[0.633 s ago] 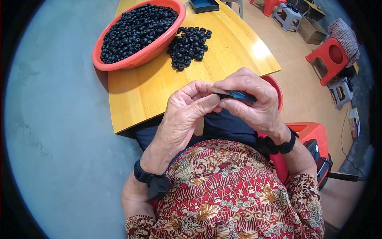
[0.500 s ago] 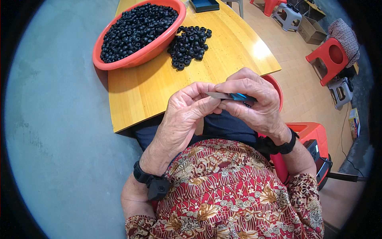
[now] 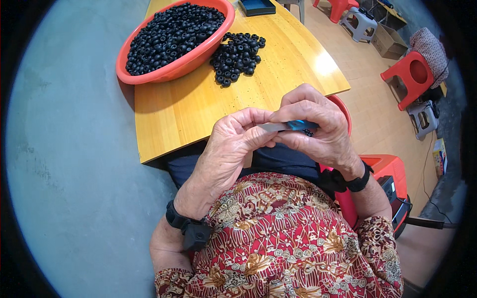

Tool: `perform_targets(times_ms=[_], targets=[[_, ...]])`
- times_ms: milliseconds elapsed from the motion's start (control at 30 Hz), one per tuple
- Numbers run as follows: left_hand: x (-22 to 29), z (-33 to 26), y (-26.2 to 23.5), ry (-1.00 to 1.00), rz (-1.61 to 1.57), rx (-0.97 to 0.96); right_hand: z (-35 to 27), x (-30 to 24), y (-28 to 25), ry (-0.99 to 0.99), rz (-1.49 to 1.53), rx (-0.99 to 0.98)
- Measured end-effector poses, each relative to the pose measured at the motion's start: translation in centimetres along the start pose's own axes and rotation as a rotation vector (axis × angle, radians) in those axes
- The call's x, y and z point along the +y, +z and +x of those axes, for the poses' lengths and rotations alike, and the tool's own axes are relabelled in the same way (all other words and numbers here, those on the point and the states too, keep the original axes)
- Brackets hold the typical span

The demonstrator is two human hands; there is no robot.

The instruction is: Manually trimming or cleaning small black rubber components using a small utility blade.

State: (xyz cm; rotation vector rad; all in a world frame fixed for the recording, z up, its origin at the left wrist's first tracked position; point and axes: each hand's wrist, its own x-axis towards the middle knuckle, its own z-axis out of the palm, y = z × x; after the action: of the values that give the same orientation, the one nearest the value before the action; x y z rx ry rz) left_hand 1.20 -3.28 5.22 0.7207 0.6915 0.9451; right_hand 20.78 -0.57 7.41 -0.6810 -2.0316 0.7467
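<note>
Now the right hand (image 3: 332, 133) holds the blue-handled blade (image 3: 294, 125) slightly lower; left hand (image 3: 229, 144) narrowed, its hold unclear.

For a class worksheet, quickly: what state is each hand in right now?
Left hand: closed in a pinch; whether it holds anything cannot be told.
Right hand: closed, holding a blue-handled blade.
</note>
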Motion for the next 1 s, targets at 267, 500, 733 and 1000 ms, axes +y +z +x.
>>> perform_targets(times_ms=[267,500,733,1000], targets=[[-0.7,0.3,0.2,0.010,-0.249,-0.005,-0.3,0.3,0.8,0.043,-0.028,0.139],[-0.7,0.1,0.5,0.007,-0.244,0.027,-0.4,0.4,0.8,0.034,-0.070,0.172],[-0.9,0.2,-0.1,0.054,-0.224,-0.012,-0.6,0.7,1.1,0.019,-0.071,0.176],[-1.1,0.2,-0.1,0.057,-0.246,0.005,-0.7,0.2,1.5,-0.093,-0.197,0.222]])
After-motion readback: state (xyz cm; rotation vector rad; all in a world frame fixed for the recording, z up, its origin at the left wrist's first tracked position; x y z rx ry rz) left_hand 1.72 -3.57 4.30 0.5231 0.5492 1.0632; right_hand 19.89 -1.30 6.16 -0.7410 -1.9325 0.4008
